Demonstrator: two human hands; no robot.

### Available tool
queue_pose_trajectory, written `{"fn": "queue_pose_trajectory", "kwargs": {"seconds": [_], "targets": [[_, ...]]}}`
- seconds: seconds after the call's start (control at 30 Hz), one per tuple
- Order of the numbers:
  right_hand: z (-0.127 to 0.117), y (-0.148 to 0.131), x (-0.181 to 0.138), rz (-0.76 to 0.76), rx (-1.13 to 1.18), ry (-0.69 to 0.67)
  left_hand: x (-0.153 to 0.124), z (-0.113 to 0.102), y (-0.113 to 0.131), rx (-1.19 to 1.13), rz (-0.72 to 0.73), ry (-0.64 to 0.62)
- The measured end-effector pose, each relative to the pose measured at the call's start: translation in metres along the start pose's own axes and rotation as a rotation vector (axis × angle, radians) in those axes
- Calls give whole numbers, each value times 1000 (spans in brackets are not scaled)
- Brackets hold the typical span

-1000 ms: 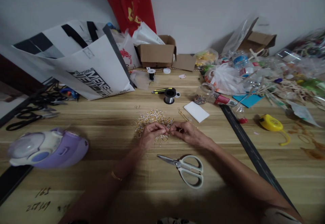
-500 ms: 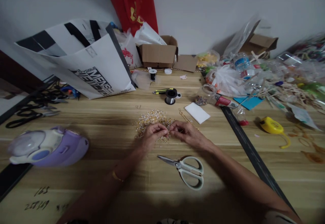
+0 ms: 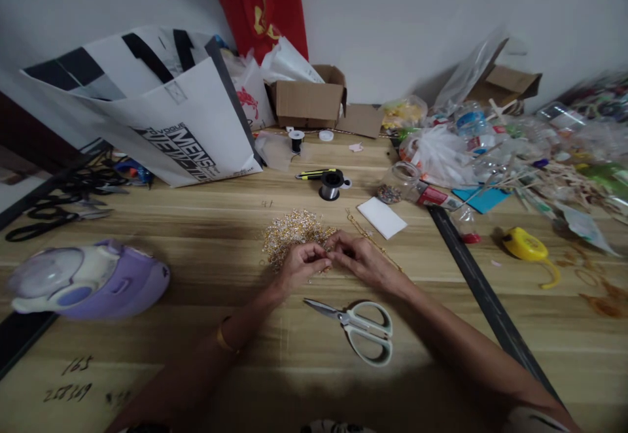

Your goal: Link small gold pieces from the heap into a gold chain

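Observation:
A heap of small gold and silver beads [image 3: 290, 229] lies mid-table on the wooden table [image 3: 206, 237]. My left hand [image 3: 298, 267] and my right hand [image 3: 357, 256] meet at its near edge, fingertips pinched together on a tiny piece too small to name. A thin gold chain [image 3: 367, 237] runs from under my right hand toward the far right. White-handled scissors [image 3: 360, 329] lie shut just in front of my hands.
A purple and white device [image 3: 86, 280] sits at left. A white shopping bag [image 3: 161, 109], red bag [image 3: 267, 11] and cardboard box [image 3: 307, 101] stand behind. A wire spool [image 3: 331, 184], white pad [image 3: 381, 217], bead jar [image 3: 395, 181], black ruler [image 3: 483, 295] and yellow tape measure [image 3: 527, 244] lie right.
Both hands stay pinched together at the bead heap and have shifted slightly; the gold chain now shows stretched out past my right hand. The view tilted a little.

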State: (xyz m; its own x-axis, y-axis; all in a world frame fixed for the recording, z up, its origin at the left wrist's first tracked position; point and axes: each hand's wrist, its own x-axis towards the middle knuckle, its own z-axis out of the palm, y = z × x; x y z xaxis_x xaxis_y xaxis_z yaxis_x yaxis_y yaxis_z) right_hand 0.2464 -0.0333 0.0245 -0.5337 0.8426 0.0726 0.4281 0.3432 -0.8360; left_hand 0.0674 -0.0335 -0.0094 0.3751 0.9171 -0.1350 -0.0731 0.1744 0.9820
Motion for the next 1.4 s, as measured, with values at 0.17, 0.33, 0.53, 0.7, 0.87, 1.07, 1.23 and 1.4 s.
{"fn": "queue_pose_trajectory", "kwargs": {"seconds": [0.17,0.33,0.53,0.7,0.87,1.07,1.23,1.4], "targets": [[1,1,0,0,-29,-37,-1,0,0,35,-14,-28],[1,2,0,-10,17,-71,-2,1,-2,29,-12,-41],[0,-3,-1,-16,67,-55,-1,2,-2,-18,-11,-57],[0,-3,-3,-7,118,-63,-2,0,0,-31,-23,-76],[0,-2,-2,-1,184,-55,-4,-2,0,-63,-23,-96],[0,-4,-2,0,187,-50,-5,-3,1,-130,-46,-111],[2,-3,-2,7,193,-49,-7,0,7,-154,-64,-102],[2,0,-2,7,167,-47,-5,0,3,-220,-71,-82]]}}
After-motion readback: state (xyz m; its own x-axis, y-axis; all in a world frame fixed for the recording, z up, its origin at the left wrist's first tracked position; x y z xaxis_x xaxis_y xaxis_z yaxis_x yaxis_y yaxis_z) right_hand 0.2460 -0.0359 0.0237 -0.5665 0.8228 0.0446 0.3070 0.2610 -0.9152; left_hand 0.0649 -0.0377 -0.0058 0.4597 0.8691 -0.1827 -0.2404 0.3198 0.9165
